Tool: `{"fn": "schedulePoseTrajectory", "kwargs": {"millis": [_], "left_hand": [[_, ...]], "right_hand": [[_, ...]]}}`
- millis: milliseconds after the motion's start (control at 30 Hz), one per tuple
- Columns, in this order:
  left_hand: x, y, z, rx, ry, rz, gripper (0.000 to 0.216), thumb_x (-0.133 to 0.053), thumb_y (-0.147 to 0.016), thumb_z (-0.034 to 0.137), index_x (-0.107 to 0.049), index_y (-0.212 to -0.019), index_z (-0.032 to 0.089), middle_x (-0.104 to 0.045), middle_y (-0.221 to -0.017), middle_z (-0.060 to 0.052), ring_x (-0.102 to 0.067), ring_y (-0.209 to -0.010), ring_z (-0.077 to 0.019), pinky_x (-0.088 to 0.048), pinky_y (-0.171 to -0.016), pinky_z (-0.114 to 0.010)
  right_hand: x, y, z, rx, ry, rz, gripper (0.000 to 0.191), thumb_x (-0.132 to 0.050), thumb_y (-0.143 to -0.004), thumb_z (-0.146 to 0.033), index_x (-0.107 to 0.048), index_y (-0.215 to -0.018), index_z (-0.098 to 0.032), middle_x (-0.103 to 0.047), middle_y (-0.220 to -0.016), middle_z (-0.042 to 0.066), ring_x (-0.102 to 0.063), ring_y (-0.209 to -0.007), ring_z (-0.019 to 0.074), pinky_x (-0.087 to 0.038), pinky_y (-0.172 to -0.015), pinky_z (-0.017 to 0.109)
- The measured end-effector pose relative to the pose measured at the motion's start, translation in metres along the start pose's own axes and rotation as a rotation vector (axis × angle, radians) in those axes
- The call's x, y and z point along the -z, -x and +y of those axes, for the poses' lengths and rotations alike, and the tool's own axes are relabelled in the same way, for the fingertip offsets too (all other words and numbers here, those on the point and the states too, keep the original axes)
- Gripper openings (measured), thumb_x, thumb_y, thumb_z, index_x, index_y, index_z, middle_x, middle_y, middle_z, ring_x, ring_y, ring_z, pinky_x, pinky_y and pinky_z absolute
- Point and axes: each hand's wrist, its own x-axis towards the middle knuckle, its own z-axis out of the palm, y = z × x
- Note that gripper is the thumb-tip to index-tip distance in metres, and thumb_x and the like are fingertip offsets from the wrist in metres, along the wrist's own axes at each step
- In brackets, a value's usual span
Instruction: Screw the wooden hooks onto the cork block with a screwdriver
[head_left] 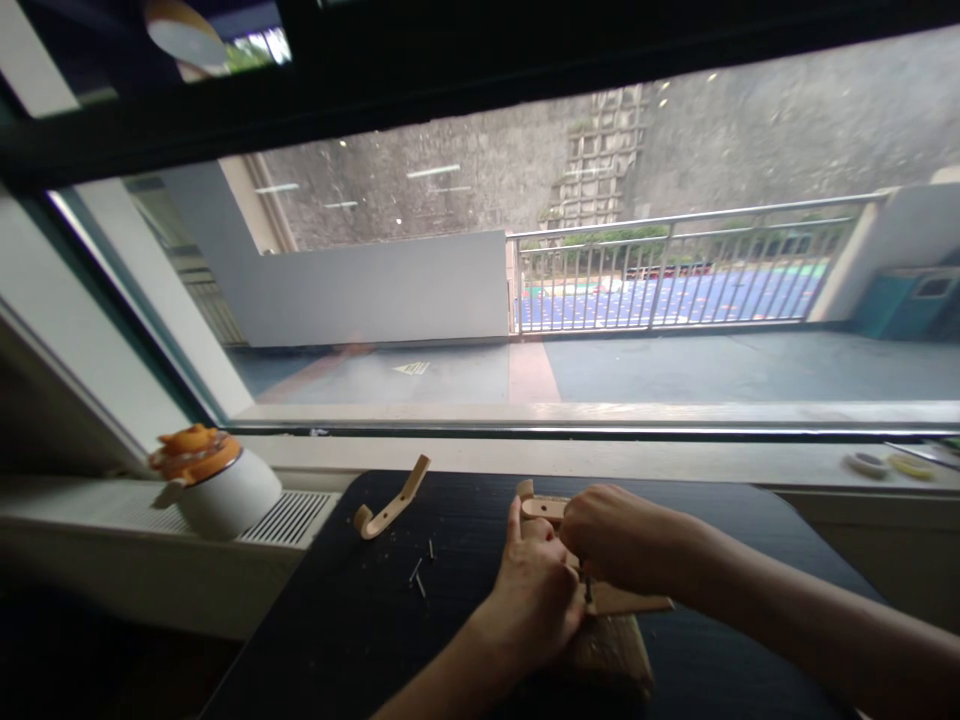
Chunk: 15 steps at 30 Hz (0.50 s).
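Observation:
At the dark table's far side, my left hand (536, 580) presses on light wooden pieces, its index finger stretched along one and the other fingers curled. My right hand (604, 535) is closed in a fist just right of it, above the wood; what it grips is mostly hidden. A short dark metal shaft (589, 592) shows below the fist, touching the wood. Past my fingers a wooden strip with a hole (541, 508) sticks out. A flat wooden piece (626, 601) pokes out to the right, over a rough wooden block (611, 650).
On the black table (322, 620), a curved wooden piece with holes (386, 515) lies to the left. Several thin metal screws or nails (418, 575) are near it. A white pot with an orange lid (229, 490) stands on the sill. Tape rolls (866, 464) sit far right.

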Motion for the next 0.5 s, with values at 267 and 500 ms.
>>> {"fn": "schedulePoseTrajectory", "kwargs": {"millis": [267,500], "left_hand": [[0.009,-0.001,0.010,0.092,0.115,0.017,0.039,-0.065,-0.077,0.037,-0.064,-0.115,0.030,-0.058,-0.127,-0.004,-0.044,-0.120,-0.0322,-0.005,-0.111,-0.063],[0.003,-0.001,0.018,0.162,0.144,0.014,0.024,-0.066,-0.076,0.037,-0.070,-0.096,0.023,-0.065,-0.109,-0.006,-0.048,-0.113,-0.0298,-0.003,-0.110,-0.065]], "right_hand": [[0.003,0.012,-0.005,-0.102,-0.110,0.086,0.018,-0.059,-0.075,-0.009,-0.066,-0.091,-0.013,-0.071,-0.081,0.010,-0.068,-0.074,0.0239,-0.038,-0.054,0.027],[-0.003,0.023,0.001,-0.076,-0.182,0.150,0.028,-0.055,-0.068,-0.004,-0.060,-0.093,-0.015,-0.071,-0.089,0.007,-0.068,-0.080,0.0231,-0.041,-0.058,0.028]]}}
